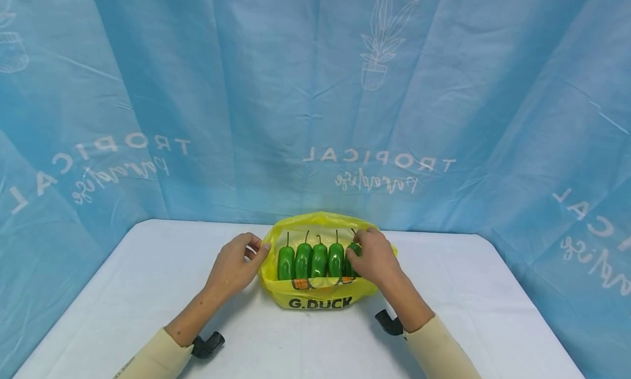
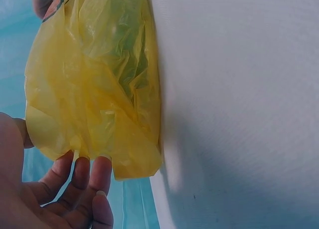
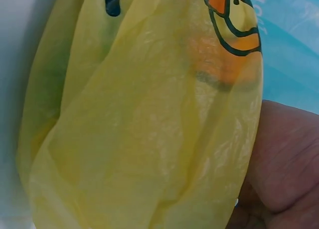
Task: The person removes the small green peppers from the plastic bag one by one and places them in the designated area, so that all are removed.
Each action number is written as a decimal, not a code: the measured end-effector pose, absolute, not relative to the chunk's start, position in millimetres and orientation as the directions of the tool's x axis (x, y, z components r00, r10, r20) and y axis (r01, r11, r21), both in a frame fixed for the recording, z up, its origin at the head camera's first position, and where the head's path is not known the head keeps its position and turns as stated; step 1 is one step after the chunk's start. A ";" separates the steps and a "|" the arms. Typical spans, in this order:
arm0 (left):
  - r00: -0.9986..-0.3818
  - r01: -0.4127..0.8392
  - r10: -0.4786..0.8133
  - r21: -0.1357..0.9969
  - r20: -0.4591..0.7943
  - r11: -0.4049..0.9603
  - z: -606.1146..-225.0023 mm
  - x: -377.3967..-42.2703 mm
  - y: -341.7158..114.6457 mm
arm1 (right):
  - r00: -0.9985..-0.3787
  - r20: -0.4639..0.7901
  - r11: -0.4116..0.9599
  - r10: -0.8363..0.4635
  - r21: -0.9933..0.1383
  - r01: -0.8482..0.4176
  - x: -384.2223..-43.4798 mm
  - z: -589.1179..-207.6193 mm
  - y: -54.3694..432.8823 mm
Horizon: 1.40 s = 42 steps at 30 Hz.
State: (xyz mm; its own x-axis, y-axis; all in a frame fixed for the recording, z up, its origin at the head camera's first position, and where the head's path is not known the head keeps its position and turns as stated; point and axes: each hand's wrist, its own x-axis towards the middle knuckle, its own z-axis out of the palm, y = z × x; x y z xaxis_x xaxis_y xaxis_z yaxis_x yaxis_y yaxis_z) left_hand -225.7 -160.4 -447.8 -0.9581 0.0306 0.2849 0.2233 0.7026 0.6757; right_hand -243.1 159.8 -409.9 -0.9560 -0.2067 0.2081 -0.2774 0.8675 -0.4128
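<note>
A yellow plastic bag (image 1: 321,219) with "G.DUCK" on its front stands with its mouth spread. Inside, several green peppers (image 1: 319,260) stand in a row with their stems up. My left hand (image 1: 236,261) holds the bag's left edge; the left wrist view has its thumb and fingers (image 2: 79,171) against the plastic (image 2: 99,89). At the bag's right end, my right hand (image 1: 377,256) reaches into the mouth and grips the rightmost pepper (image 1: 349,268), partly covering it. In the right wrist view the bag (image 3: 139,124) hides most of the fingers.
The bag stands on a white-covered table (image 1: 305,346). Behind and along both sides hangs a blue printed curtain (image 1: 266,116). Black curved pieces (image 1: 208,345) sit at both wrists, by the cream sleeves (image 1: 158,357).
</note>
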 end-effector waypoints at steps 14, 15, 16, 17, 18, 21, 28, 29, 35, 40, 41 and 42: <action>-0.959 0.232 0.044 0.681 0.281 0.694 -448.3 -225.5 -161.1 | -0.967 0.130 0.894 -0.217 -0.371 -0.250 -244.5 -417.3 159.5; -0.959 0.233 0.047 0.680 0.280 0.695 -448.4 -225.3 -161.1 | -0.969 0.123 0.896 -0.215 -0.369 -0.246 -244.5 -417.7 159.4; -0.959 0.234 0.049 0.679 0.281 0.696 -448.5 -225.1 -161.0 | -0.969 0.118 0.899 -0.215 -0.364 -0.244 -244.6 -418.2 159.3; -0.958 0.236 0.050 0.677 0.282 0.697 -448.6 -224.9 -160.9 | -0.969 0.115 0.901 -0.217 -0.358 -0.244 -244.9 -418.8 159.5; -0.958 0.236 0.050 0.677 0.282 0.698 -448.7 -224.8 -160.8 | -0.970 0.112 0.903 -0.216 -0.356 -0.242 -245.2 -419.2 159.6; -0.958 0.237 0.051 0.676 0.284 0.698 -448.7 -224.5 -160.4 | -0.971 0.107 0.908 -0.216 -0.344 -0.240 -247.0 -421.2 160.1; -0.958 0.233 0.048 0.672 0.282 0.702 -447.7 -224.4 -159.6 | -0.976 0.059 0.919 -0.212 -0.328 -0.219 -251.8 -425.2 160.9; -0.958 0.233 0.047 0.673 0.282 0.702 -447.6 -224.4 -159.5 | -0.976 0.053 0.921 -0.209 -0.326 -0.215 -252.1 -425.6 161.0; -0.960 0.227 0.043 0.679 0.277 0.698 -447.4 -224.4 -159.1 | -0.983 -0.001 0.926 -0.186 -0.336 -0.175 -253.1 -428.6 158.9; -0.960 0.223 0.039 0.679 0.276 0.699 -447.3 -224.5 -159.0 | -0.983 -0.011 0.926 -0.185 -0.336 -0.171 -253.5 -431.1 157.9; -0.961 0.222 0.038 0.681 0.274 0.698 -447.3 -224.5 -159.0 | -0.982 -0.011 0.925 -0.186 -0.340 -0.172 -253.6 -431.3 157.9; -0.962 0.219 0.037 0.681 0.272 0.699 -447.2 -224.6 -159.0 | -0.982 -0.010 0.923 -0.189 -0.344 -0.174 -253.7 -431.6 157.9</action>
